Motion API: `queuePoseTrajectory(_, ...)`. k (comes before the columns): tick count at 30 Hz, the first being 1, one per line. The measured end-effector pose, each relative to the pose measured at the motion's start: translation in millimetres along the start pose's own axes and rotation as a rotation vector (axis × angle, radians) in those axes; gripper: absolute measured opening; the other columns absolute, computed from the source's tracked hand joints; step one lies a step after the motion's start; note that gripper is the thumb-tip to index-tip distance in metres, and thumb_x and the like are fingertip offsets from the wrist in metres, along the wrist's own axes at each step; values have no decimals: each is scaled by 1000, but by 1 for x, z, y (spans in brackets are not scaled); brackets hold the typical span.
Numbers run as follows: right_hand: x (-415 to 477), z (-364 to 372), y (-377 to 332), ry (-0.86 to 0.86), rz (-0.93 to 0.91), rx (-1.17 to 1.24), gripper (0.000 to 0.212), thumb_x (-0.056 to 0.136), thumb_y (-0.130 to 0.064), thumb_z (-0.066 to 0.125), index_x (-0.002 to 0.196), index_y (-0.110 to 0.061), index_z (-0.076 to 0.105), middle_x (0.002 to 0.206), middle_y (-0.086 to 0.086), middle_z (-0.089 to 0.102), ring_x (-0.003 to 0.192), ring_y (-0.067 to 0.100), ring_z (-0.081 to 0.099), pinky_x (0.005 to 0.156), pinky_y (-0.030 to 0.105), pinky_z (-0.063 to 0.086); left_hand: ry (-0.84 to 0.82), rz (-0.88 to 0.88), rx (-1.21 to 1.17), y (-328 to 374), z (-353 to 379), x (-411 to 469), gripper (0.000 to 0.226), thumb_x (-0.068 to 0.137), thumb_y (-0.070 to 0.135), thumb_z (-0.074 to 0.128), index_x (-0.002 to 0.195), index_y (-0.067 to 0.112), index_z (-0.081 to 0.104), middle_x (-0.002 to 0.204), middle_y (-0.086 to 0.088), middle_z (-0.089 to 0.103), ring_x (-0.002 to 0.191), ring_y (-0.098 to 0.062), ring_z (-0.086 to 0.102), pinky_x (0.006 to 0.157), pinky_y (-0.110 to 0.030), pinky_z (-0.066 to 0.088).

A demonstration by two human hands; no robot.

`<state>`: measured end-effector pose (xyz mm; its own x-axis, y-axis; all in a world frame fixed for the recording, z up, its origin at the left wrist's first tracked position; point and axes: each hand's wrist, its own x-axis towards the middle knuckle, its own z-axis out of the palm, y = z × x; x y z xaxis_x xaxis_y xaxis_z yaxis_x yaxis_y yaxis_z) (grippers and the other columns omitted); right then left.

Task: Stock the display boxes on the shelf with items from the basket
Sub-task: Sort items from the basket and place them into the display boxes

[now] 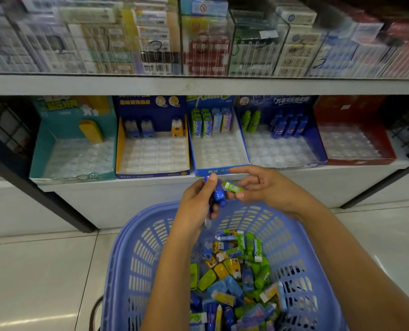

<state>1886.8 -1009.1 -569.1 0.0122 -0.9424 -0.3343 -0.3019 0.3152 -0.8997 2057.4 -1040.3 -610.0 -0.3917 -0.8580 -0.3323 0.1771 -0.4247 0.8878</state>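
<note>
A blue plastic basket (136,259) on the floor holds several small green, blue and yellow packaged items (237,278). Above it, my left hand (196,206) grips a blue bottle-shaped item (219,194). My right hand (265,187) pinches a small green and white box (232,187) beside it. Both hands hover just in front of the lower shelf. Display boxes stand in a row there: teal (43,158), dark blue with yellow sides (151,174), blue with green sticks (219,170), blue with bottle shapes (318,149), red (356,161). Each is partly filled or bare.
The white shelf edge (198,86) above carries clear acrylic cases of packaged goods (206,41). A dark shelf post (46,199) slants at the left, another (375,192) at the right. Glossy white floor tiles (38,271) surround the basket.
</note>
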Motion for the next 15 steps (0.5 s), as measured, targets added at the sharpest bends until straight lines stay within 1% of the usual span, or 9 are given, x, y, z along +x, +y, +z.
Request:
queuePoseTrajectory(2,11,-2,-9,20,-19,-16,48,88,0,60,133,-17,51,110,2,57,87,17,64,78,20,55,11,5,-54,4,-7,2,32,97,37,47,96,8,59,73,-9,72,42,-9,40,38,-19,34)
queuePoseTrajectory(4,26,-5,-20,118,-49,3,40,91,-5,57,131,-10,52,112,5,60,83,12,63,77,15,51,36,29,-94,10,-16,3,33,97,37,46,97,7,58,72,-8,71,43,-9,39,39,-19,34)
queuePoseTrajectory(5,34,-7,-26,168,-71,0,35,91,-10,60,125,-8,57,110,5,64,86,10,63,79,13,49,49,41,-119,12,-20,4,34,97,37,45,97,6,58,72,-8,70,43,-10,38,39,-20,34)
queuePoseTrajectory(7,51,-9,-38,258,-104,-12,31,83,-24,70,112,-14,65,101,-1,68,91,7,62,85,16,48,70,50,-177,15,-27,5,35,96,37,45,99,6,58,72,-8,70,43,-10,38,39,-20,34)
queuePoseTrajectory(8,60,-9,-44,309,-108,-20,36,77,-30,75,109,-15,67,94,-5,67,89,6,61,83,18,47,78,48,-197,17,-29,6,35,97,37,44,100,5,58,72,-8,69,43,-9,38,39,-20,34)
queuePoseTrajectory(10,77,-5,-53,379,-130,-33,34,68,-36,81,95,-20,67,78,-11,63,73,-2,58,67,11,44,91,46,-212,18,-33,7,35,97,36,44,98,5,59,72,-9,69,42,-9,39,38,-20,34)
queuePoseTrajectory(11,86,-2,-56,393,-157,-48,28,66,-36,82,81,-20,67,68,-12,60,60,-5,54,57,8,40,97,45,-216,19,-34,8,35,97,36,44,96,5,60,72,-9,69,42,-9,39,38,-20,33)
queuePoseTrajectory(13,103,5,-59,426,-216,-104,33,69,-34,81,58,-13,58,51,-5,51,44,-2,46,47,10,37,110,41,-227,18,-35,9,34,98,36,43,94,6,60,71,-10,69,42,-9,39,37,-20,33)
queuePoseTrajectory(15,116,11,-61,465,-241,-175,39,77,-30,76,60,-1,57,55,9,59,52,9,57,57,22,51,128,38,-241,18,-36,10,36,98,35,43,95,4,60,71,-10,69,41,-10,39,37,-20,34)
